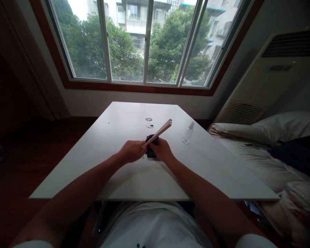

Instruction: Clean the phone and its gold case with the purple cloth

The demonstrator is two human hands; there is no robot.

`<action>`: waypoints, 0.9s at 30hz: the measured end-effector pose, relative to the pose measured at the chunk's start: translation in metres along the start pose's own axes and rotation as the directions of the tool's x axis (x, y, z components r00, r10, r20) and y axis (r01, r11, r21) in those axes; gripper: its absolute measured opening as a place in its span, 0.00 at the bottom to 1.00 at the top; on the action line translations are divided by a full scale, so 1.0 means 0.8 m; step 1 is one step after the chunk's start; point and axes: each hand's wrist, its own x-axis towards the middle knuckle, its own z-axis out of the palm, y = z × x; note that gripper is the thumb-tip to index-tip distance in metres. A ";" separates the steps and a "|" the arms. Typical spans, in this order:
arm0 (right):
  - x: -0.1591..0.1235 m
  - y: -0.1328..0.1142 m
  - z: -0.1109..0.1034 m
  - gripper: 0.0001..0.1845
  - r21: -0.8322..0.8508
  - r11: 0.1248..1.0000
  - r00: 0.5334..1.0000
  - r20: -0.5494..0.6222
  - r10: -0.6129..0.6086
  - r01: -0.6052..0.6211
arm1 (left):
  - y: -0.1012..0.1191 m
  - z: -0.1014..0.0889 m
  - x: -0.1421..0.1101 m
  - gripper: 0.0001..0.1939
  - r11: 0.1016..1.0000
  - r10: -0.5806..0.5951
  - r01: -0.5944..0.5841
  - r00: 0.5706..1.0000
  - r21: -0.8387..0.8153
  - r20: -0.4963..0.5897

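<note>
My left hand (133, 151) is closed on the near end of a slim pale pink piece (160, 131), which looks like a phone case seen nearly edge-on. It slants up to the right, with small dark holes at its far end. My right hand (162, 148) is closed on a bunched purple cloth (148, 138) pressed against the piece. Beneath both hands a dark, flat, phone-like object (152, 155) lies on the white table (113, 175), partly covered by the cloth and fingers.
A clear spray bottle (189, 132) is on the table to the right. Two small round items, a dark-patterned disc (148, 119) and a pale disc (150, 126), lie beyond my hands. A sofa (237, 148) adjoins the table's right side. Behind stands a window (144, 44).
</note>
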 end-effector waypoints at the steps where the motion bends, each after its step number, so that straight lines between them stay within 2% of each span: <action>1: 0.000 -0.002 0.000 0.09 -0.013 1.000 1.000 -0.008 0.007 -0.007 | 0.000 0.000 0.000 0.18 1.000 0.003 -0.003 1.000 0.005 0.007; 8: 0.000 -0.004 -0.002 0.09 -0.030 0.999 0.999 -0.033 0.026 -0.027 | -0.002 -0.004 0.001 0.20 0.999 0.013 -0.015 0.999 0.030 0.050; 11: 0.007 0.005 -0.006 0.11 0.044 0.998 0.996 -0.073 0.048 -0.045 | -0.001 -0.006 0.001 0.24 0.998 -0.025 0.018 0.993 0.061 0.117; 15: 0.022 0.019 -0.020 0.10 0.151 0.983 0.974 -0.184 0.133 -0.106 | 0.007 -0.009 0.000 0.26 0.998 -0.031 0.018 0.973 0.059 0.229; 17: 0.030 0.023 -0.028 0.10 0.262 0.956 0.957 -0.219 0.188 -0.128 | 0.012 -0.011 -0.001 0.26 0.999 -0.028 0.018 0.964 0.043 0.264; 21: 0.038 0.024 -0.039 0.11 0.511 0.851 0.933 -0.234 0.274 -0.122 | 0.016 -0.013 -0.003 0.26 0.999 -0.027 0.020 0.958 0.030 0.284; 27: 0.033 0.015 -0.037 0.09 0.630 0.759 0.935 -0.147 0.324 -0.164 | 0.010 -0.007 -0.003 0.26 0.996 0.018 -0.039 0.971 0.082 0.239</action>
